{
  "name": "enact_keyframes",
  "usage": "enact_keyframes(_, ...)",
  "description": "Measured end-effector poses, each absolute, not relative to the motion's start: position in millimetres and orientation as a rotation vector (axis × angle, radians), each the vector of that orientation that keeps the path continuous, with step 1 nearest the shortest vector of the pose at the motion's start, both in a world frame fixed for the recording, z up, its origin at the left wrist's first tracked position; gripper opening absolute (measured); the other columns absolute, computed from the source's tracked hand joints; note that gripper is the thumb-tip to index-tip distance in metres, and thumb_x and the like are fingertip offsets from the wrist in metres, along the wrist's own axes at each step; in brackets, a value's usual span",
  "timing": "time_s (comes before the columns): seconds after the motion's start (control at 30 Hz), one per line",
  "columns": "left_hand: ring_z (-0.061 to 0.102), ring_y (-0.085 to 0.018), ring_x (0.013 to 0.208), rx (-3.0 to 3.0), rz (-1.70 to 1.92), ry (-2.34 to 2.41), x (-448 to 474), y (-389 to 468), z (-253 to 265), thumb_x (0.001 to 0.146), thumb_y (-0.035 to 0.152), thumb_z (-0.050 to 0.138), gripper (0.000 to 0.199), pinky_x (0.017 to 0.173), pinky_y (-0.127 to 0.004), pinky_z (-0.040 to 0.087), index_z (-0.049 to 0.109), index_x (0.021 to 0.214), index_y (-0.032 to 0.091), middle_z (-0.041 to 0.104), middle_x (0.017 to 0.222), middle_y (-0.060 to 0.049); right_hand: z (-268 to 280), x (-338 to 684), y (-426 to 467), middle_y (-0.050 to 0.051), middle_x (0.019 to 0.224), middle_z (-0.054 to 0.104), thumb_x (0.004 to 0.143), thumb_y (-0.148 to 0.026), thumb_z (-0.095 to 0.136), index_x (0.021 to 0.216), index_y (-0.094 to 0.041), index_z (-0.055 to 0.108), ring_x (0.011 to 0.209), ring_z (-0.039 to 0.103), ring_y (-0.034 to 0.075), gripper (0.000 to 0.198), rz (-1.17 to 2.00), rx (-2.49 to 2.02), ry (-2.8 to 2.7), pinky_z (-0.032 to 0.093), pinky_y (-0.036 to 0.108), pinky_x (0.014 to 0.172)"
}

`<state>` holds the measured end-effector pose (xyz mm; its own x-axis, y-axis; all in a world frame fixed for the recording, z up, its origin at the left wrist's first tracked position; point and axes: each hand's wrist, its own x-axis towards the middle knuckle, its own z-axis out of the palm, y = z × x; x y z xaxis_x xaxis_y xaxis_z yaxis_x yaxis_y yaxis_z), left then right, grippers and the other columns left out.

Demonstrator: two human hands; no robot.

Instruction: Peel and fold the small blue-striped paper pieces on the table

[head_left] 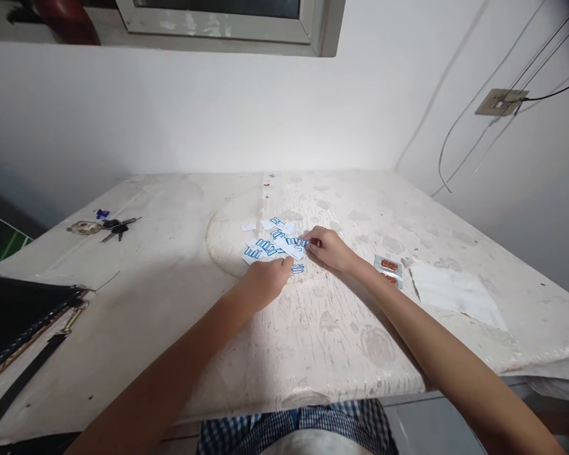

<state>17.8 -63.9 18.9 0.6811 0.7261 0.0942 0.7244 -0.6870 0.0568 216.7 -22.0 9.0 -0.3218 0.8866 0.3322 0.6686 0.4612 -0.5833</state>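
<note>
Head view: left hand (267, 279) and right hand (330, 246) hold clipped paper (287, 247).

The single view is worn on the head, facing forward and tilted down across the desk (123, 297). It looks from above the near edge, close enough that the shorts (313, 420) show at the bottom and both forearms (436, 344) run in from the near side. The left hand (269, 278) and right hand (329, 248) appear small, around the middle. The wide view reaches the far wall (208, 107), the lower part of the window (218, 25) and, at far right, the socket (500, 102).
</note>
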Motion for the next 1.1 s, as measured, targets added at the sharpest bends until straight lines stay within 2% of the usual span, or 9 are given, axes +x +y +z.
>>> enact_keyframes(0.2,0.054,-0.015,0.066,2.759,0.068,1.285,16.6,-64.9,35.0,0.087,0.026,0.033,0.016,0.054,-0.025,0.035,0.045,0.094,0.018,0.058,0.078,-0.003,41.4,221.4,-40.8,-0.001,0.061,0.051,0.075,-0.03,0.051,0.075,-0.015,0.056,0.053,0.047,0.01,0.016,0.898,-1.284,-1.968,0.035,0.024,0.052)
enact_keyframes(0.33,0.053,-0.015,0.064,2.676,0.1,1.256,12.5,-64.6,37.9,0.085,0.032,0.035,0.017,0.053,-0.025,0.032,0.044,0.091,0.019,0.058,0.078,-0.002,55.1,216.1,-59.7,-0.003,0.057,0.048,0.072,-0.027,0.053,0.068,-0.017,0.054,0.052,0.042,0.008,0.011,1.122,-1.204,-2.218,0.03,0.022,0.048)
enact_keyframes(0.43,0.049,-0.013,0.056,2.626,0.049,1.253,10.1,-64.5,37.0,0.082,0.036,0.038,0.018,0.049,-0.024,0.028,0.042,0.086,0.019,0.055,0.069,0.001,54.5,206.3,-68.2,-0.002,0.057,0.048,0.07,-0.02,0.053,0.062,-0.017,0.052,0.051,0.038,0.008,0.008,0.843,-1.362,-2.367,0.026,0.023,0.048)
enact_keyframes(0.57,0.051,-0.014,0.062,2.657,0.1,1.24,10.6,-65.0,35.8,0.084,0.035,0.036,0.018,0.053,-0.025,0.03,0.043,0.088,0.019,0.057,0.075,-0.001,47.8,194.7,-71.2,0.0,0.064,0.052,0.071,-0.022,0.054,0.064,-0.018,0.051,0.054,0.039,0.009,0.009,0.459,-1.504,-2.41,0.023,0.024,0.049)
enact_keyframes(0.73,0.052,-0.014,0.063,2.695,0.14,1.228,13.4,-65.7,35.1,0.087,0.03,0.03,0.019,0.055,-0.026,0.033,0.043,0.085,0.018,0.057,0.077,-0.003,40.7,186.5,-73.0,0.001,0.074,0.057,0.074,-0.021,0.052,0.067,-0.018,0.049,0.062,0.045,0.011,0.008,0.334,-1.455,-2.404,0.023,0.024,0.05)
enact_keyframes(0.87,0.051,-0.014,0.061,2.756,0.123,1.234,13.2,-64.6,31.5,0.087,0.026,0.028,0.019,0.054,-0.026,0.034,0.044,0.089,0.017,0.056,0.076,-0.004,41.3,184.9,-75.4,0.001,0.076,0.057,0.074,-0.021,0.052,0.076,-0.019,0.05,0.061,0.044,0.011,0.003,0.25,-1.494,-2.364,0.023,0.023,0.05)
enact_keyframes(1.0,0.051,-0.015,0.06,2.845,0.135,1.233,12.9,-63.5,27.3,0.086,0.025,0.029,0.019,0.052,-0.026,0.034,0.045,0.09,0.016,0.055,0.073,-0.005,46.0,194.5,-66.9,0.0,0.07,0.057,0.082,-0.029,0.044,0.089,-0.02,0.052,0.059,0.047,0.012,0.014,0.35,-1.472,-2.262,0.028,0.022,0.052)
enact_keyframes(1.1,0.05,-0.015,0.058,2.911,0.106,1.23,14.0,-63.8,26.8,0.087,0.023,0.028,0.018,0.05,-0.026,0.031,0.045,0.086,0.016,0.053,0.07,-0.004,37.8,204.5,-47.7,0.005,0.078,0.061,0.085,-0.023,0.035,0.091,-0.017,0.055,0.069,0.052,0.015,0.022,0.227,-1.488,-2.093,0.036,0.025,0.06)
